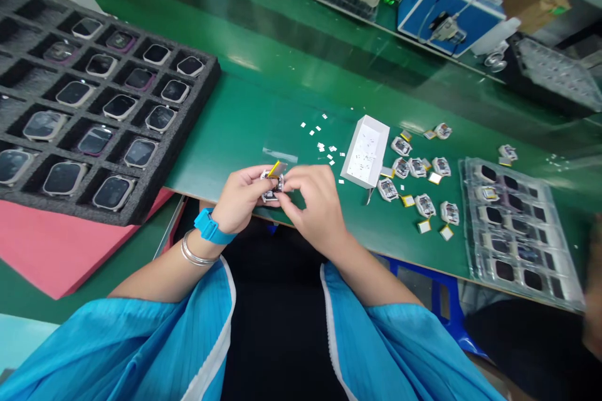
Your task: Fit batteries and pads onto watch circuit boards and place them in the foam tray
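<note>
My left hand point(242, 197) grips an opened smartwatch body point(271, 194) near the table's front edge, the thumb lying across its inside. A yellow-edged battery point(277, 168) stands tilted up from the body. My right hand point(316, 203) is at the right side of the watch body, thumb and forefinger curled in against it. Whether a small part is between those fingertips is hidden. Just beyond the hands lie a clear plastic strip point(280, 155) and several small white pads point(320, 146). To their right is a white box point(365, 150) with tiny dark pieces inside.
On the left, a black foam tray point(188, 131) holds several watches. Several opened watch bodies with batteries point(416, 168) lie right of the box, beside a clear plastic tray point(475, 244) of watch parts. Behind stands a blue device point(442, 9). At far right, another person's arm point(593, 282) is blurred.
</note>
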The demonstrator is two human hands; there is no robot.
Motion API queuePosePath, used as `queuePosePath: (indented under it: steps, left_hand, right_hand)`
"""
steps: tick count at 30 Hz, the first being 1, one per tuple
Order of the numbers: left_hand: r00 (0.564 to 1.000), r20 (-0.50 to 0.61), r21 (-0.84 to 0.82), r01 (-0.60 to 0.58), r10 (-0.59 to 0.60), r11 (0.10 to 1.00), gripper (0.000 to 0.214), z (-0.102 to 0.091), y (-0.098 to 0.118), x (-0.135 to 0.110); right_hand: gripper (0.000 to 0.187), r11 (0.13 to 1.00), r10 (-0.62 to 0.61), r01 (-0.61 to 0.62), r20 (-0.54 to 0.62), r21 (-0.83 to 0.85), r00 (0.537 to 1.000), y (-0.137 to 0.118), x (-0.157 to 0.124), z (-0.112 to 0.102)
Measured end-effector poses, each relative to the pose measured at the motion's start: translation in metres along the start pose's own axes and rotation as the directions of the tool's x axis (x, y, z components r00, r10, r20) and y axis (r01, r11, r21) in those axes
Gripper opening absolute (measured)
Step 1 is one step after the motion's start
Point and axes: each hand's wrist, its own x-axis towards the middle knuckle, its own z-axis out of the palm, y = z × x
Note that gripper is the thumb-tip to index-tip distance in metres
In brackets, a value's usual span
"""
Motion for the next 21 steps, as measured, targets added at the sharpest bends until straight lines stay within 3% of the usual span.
queuePosePath:
  steps: [3,5,9,14,18,21]
  left_hand:
    - [1.0,0.023,0.055,0.017,-0.018,0.998,0.027,0.0,-0.001,0.001]
    - [0.998,0.048,0.087,0.032,-0.036,0.996,0.031,0.0,-0.002,0.001]
    - [0.987,0.132,0.069,0.086,-0.095,0.994,0.034,-0.003,-0.001,0.001]
    - [0.963,0.234,0.014,0.137,-0.136,0.99,0.046,-0.003,0.0,0.0]
    - [0.976,0.173,0.087,0.115,-0.129,0.99,0.032,0.001,-0.003,0.004]
    - [0.977,0.137,0.043,0.161,-0.166,0.986,0.026,0.002,-0.001,0.007]
  right_hand:
    - [0.03,0.991,0.113,-0.112,-0.008,0.076,0.994,0.009,0.004,-0.006]
    - [0.04,0.954,0.202,-0.212,0.065,0.214,0.977,0.018,0.009,-0.008]
    - [0.014,0.874,0.27,-0.307,0.149,0.376,0.951,0.029,0.015,-0.006]
    - [0.006,0.918,0.238,-0.227,0.007,0.325,0.971,0.022,0.011,-0.004]
    - [0.007,0.986,0.118,-0.115,-0.021,0.124,0.993,0.018,0.005,-0.003]
    - [0.011,0.999,-0.03,0.03,-0.006,0.015,1.0,0.021,0.001,-0.003]
